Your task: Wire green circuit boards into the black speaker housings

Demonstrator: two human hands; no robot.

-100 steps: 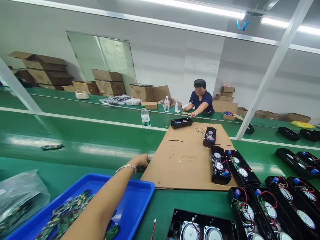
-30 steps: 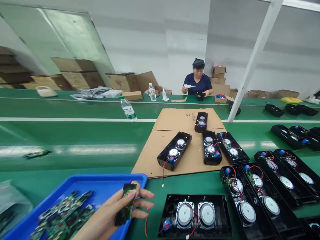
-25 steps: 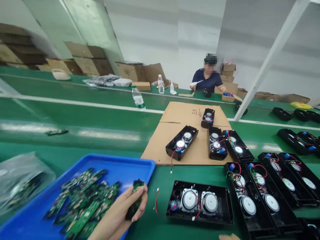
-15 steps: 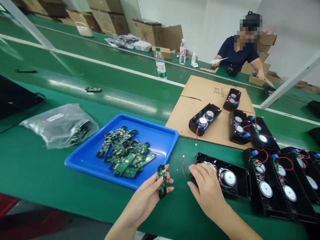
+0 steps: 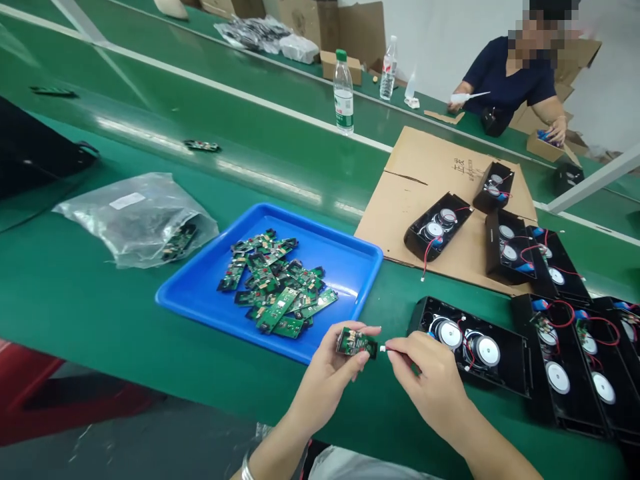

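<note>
My left hand (image 5: 333, 367) grips a green circuit board (image 5: 356, 343) between thumb and fingers, its component side facing up. Close to the board's right end, my right hand (image 5: 425, 367) pinches a small white wire connector (image 5: 383, 349). A narrow gap shows between connector and board. Behind my right hand lies an open black speaker box (image 5: 505, 373) with two round white-centred speakers; the hand hides part of its near left side. Left of my hands, a blue tray (image 5: 195, 320) carries a heap of circuit boards (image 5: 277, 310).
More black speaker boxes (image 5: 560, 380) crowd the right side, several on a cardboard sheet (image 5: 387, 220). A plastic bag (image 5: 120, 213) of boards lies left of the tray. Across the bench stand a green-capped bottle (image 5: 344, 100) and a seated person (image 5: 520, 80) reaching into a small box.
My right hand has taken hold of the white connector and brought it beside the board. My left hand has turned the board from upright to sideways. The view has shifted.
</note>
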